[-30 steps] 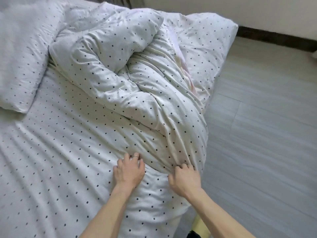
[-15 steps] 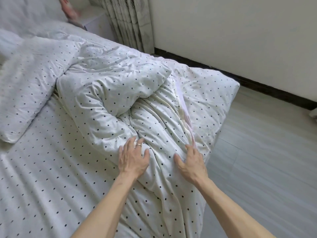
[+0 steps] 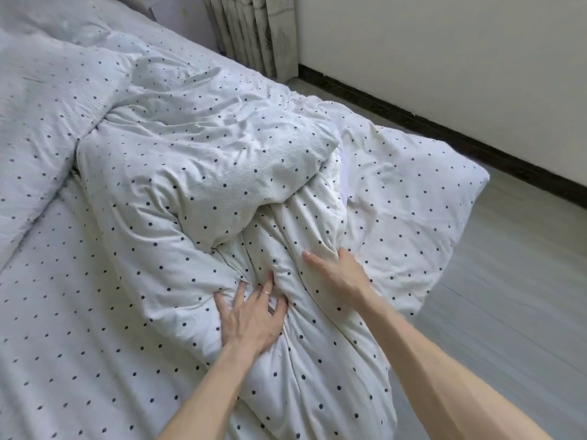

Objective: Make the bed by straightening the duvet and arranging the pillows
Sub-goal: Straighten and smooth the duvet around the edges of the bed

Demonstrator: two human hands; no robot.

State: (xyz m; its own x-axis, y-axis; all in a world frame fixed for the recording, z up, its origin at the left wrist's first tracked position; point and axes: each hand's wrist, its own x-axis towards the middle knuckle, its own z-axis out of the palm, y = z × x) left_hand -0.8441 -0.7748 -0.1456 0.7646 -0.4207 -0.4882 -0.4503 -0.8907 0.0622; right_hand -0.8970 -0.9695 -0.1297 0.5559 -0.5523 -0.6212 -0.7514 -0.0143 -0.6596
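Note:
A white duvet with dark dots lies bunched in a heap on the right half of the bed. My left hand presses on its folds with spread fingers, the tips sunk into the creases. Just to the right, my right hand grips a thick fold of the duvet, thumb on one side and fingers over the other. One matching pillow lies at the far left. A second pillow sits partly under the duvet and overhangs the bed's right edge.
The dotted sheet covers the mattress on the near left. Grey floor runs along the bed's right side up to a white wall with a dark baseboard. A curtain hangs at the far corner.
Both hands let go of the duvet's near edge and moved up onto the bunched middle. My right hand now grips a fold there. My view came closer and tilted up.

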